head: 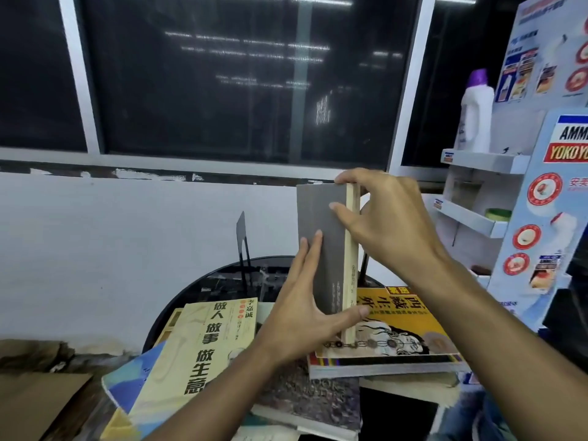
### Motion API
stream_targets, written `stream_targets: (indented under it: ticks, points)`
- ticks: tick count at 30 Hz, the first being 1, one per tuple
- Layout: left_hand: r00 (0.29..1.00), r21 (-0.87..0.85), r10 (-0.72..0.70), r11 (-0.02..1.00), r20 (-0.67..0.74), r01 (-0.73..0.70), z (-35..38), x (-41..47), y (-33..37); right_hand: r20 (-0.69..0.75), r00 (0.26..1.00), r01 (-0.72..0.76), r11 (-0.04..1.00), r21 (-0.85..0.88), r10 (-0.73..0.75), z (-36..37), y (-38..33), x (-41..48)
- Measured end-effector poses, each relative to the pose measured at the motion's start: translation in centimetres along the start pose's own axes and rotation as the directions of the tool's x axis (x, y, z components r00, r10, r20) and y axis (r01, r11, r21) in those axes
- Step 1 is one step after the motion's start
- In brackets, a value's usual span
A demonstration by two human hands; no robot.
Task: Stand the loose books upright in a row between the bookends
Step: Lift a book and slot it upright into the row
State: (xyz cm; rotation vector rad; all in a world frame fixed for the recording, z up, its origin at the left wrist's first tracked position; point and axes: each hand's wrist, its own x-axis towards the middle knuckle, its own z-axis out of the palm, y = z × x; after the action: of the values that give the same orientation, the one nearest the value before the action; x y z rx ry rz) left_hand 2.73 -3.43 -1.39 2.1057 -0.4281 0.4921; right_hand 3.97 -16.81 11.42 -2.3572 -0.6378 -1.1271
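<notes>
Grey book (321,224) is held upright over the flat yellow book (407,332), right hand (391,227) pinching its top, left hand (302,319) clasping its lower edge; no book yet stands by the black bookend (241,230).

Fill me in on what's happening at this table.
A person holds a grey book upright with both hands. The right hand grips its top, and the left hand holds it lower down, fingers on the cover and thumb across the page edge. A black bookend stands behind on the round table. The cream book and yellow book lie flat; no row stands yet.
</notes>
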Motion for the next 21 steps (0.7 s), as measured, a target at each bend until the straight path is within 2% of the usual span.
stream_targets:
  ticks: [4, 7, 13, 17, 21]
  points:
    - [1.0, 0.008, -0.011, 1.0, 0.007, 0.011, -1.3, 0.8, -1.6, -0.058, 0.998, -0.004, 0.998, 0.057, 0.007, 0.8, 0.3, 0.7]
    - [0.995, 0.007, -0.034, 0.999, -0.096, 0.035, -3.4, 2.6, -3.9, -0.102, 0.995, 0.015, 0.995, 0.103, -0.004, 1.6, 0.3, 2.2]
    - [0.964, 0.227, -0.092, 0.962, -0.25, 0.151, -8.9, 7.7, -10.6, -0.111, 0.994, 0.022, 0.99, 0.139, -0.006, 6.6, -0.1, 6.0]
    - [0.959, 0.326, -0.195, 0.91, -0.207, 0.255, -10.9, 10.4, -14.3, -0.072, 0.997, -0.022, 0.993, 0.114, 0.031, 11.9, 0.3, 7.8]
    - [0.955, 0.361, -0.276, 0.884, -0.11, 0.298, -11.5, 11.9, -15.9, 0.009, 0.997, -0.071, 0.995, 0.071, 0.071, 17.1, 1.0, 8.5]
